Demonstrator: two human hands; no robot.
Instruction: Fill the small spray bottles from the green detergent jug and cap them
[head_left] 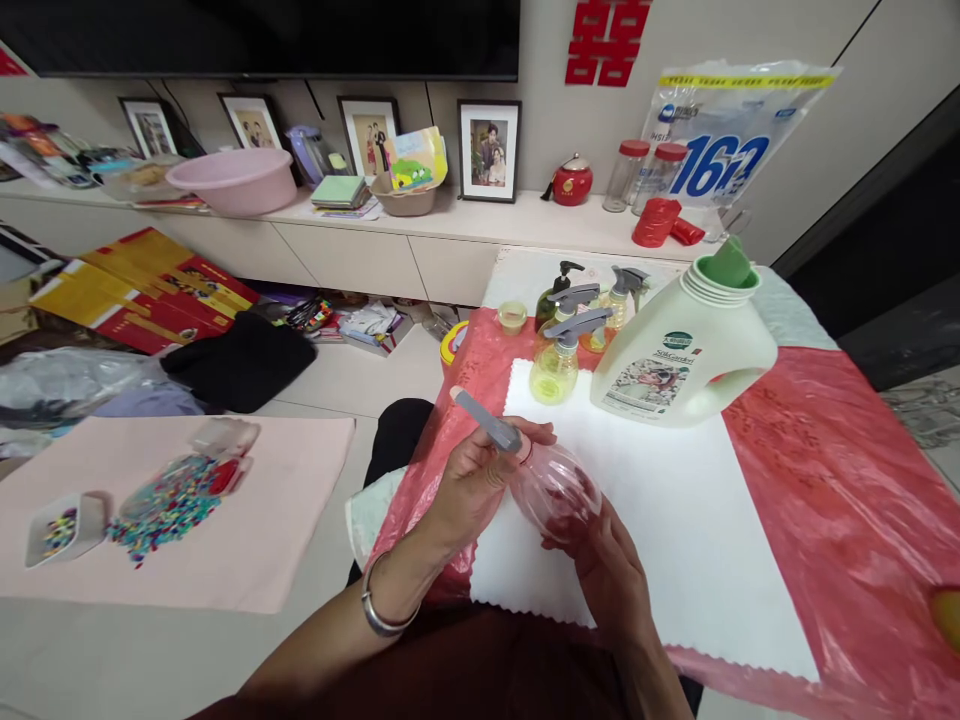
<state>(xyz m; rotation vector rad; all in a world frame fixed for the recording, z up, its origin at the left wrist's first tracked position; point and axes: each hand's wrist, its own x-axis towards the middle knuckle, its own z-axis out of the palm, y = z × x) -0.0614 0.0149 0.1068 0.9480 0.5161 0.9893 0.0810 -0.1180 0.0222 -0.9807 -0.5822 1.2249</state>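
A clear, ribbed spray bottle [553,484] with a grey trigger head [491,424] is tilted between my hands, above the white mat [675,540]. My left hand [469,490] grips the bottle at its neck and head. Fingers of my right hand [616,575] wrap round the bottle's base. No liquid can be made out inside it. Just beyond stands another spray bottle [554,372] with yellowish liquid, with more pump and spray bottles behind. A large pale-green detergent jug [679,345] stands to the right, a green cap [729,264] tilted in its mouth. A small cup [512,317] sits at the back left.
Red plastic sheeting [847,480] covers the table under the mat. On the left, a pink board [300,520] carries scattered colourful beads [176,505] and a white tray [67,530]. Behind, a long cabinet [360,245] holds a pink basin [236,180], picture frames and jars.
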